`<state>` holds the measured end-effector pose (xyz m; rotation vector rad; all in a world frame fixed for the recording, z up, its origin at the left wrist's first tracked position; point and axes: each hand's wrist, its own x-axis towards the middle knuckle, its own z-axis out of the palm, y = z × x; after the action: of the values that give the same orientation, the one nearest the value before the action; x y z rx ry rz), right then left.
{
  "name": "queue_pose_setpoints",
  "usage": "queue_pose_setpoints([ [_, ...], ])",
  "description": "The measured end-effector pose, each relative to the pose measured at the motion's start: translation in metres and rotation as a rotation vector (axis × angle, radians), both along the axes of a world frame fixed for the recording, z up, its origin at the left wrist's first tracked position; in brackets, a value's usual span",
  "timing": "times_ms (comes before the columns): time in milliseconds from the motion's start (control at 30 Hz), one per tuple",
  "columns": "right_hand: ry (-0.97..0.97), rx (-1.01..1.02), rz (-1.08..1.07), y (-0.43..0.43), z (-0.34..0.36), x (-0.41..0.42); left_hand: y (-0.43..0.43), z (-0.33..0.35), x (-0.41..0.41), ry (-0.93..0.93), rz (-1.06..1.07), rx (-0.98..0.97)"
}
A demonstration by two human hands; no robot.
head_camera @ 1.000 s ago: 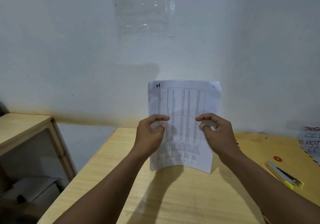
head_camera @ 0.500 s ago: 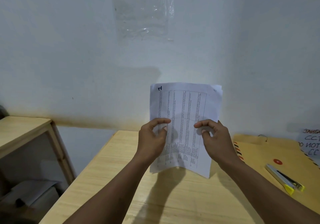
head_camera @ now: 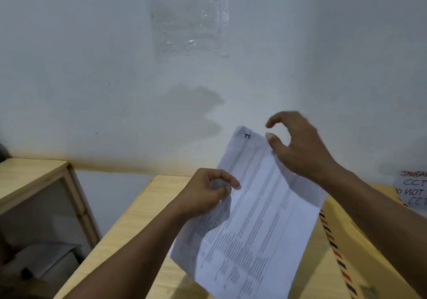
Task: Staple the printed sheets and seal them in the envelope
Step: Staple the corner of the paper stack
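Holding the printed sheets (head_camera: 254,217) slanted above the table (head_camera: 138,229), we see their lower edge closest to us, hanging free over the wood and partly in front of the envelope (head_camera: 342,241), which lies flat at our right with its striped border showing. A little farther out, our left hand (head_camera: 205,194) pinches the left edge of the stack between thumb and forefinger, the other fingers curled behind. Beyond it, our right hand (head_camera: 298,146) hovers at the top right corner, thumb and forefinger parted in a loose hook and gripping nothing. It is blurred, so we cannot tell whether the thumb brushes the paper. We judge the stack light, thin and floppy, quick to fan apart or crease, so it wants a hold near a corner with the edges squared before any staple goes in. We see no staple in it. Farthest off, a clear plastic sheet (head_camera: 189,19) is stuck to the pale wall (head_camera: 80,67).
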<state>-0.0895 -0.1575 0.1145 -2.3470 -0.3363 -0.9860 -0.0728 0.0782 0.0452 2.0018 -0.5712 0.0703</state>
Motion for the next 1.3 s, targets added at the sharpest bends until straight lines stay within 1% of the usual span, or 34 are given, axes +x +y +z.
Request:
queue_pose_setpoints([
  [67, 0.231, 0.012, 0.145, 0.005, 0.002, 0.001, -0.004, -0.003, -0.006, 0.000, -0.047, 0.031],
  [100, 0.281, -0.002, 0.160, 0.005, -0.004, 0.002, -0.007, -0.005, -0.008, 0.007, -0.065, 0.034],
  [200, 0.241, 0.030, 0.158, 0.002, -0.027, 0.005, -0.012, -0.015, -0.013, 0.033, -0.105, 0.004],
  [267, 0.244, 0.087, 0.165, -0.001, -0.038, 0.004, -0.013, -0.022, -0.014, 0.005, -0.103, 0.010],
  [333, 0.257, 0.126, 0.155, -0.004, -0.046, 0.004, -0.016, -0.024, -0.015, -0.029, -0.090, 0.058],
  [433, 0.274, 0.147, 0.153, -0.010, -0.055, 0.003, -0.023, -0.025, -0.013, 0.014, -0.090, 0.135],
  [500, 0.316, 0.161, 0.173, -0.018, -0.059, 0.002, -0.027, -0.027, -0.007, 0.036, -0.082, 0.204],
  [600, 0.390, 0.196, 0.191, -0.023, -0.066, 0.001, -0.038, -0.026, 0.002, 0.006, -0.095, 0.228],
  [700, 0.404, 0.219, 0.196, -0.026, -0.075, 0.001, -0.052, -0.030, 0.004, -0.017, -0.055, 0.192],
  [833, 0.437, 0.332, 0.191, -0.037, -0.081, -0.004, -0.058, -0.045, 0.007, -0.055, -0.005, 0.111],
  [967, 0.519, 0.321, 0.199, -0.052, -0.087, -0.008, -0.061, -0.051, 0.007, -0.013, 0.030, 0.002],
  [1133, 0.511, 0.353, 0.156, -0.053, -0.094, -0.007, -0.067, -0.055, 0.009, -0.087, 0.009, -0.012],
  [1300, 0.520, 0.340, 0.154, -0.054, -0.096, -0.004, -0.072, -0.059, 0.012, -0.038, 0.016, -0.057],
])
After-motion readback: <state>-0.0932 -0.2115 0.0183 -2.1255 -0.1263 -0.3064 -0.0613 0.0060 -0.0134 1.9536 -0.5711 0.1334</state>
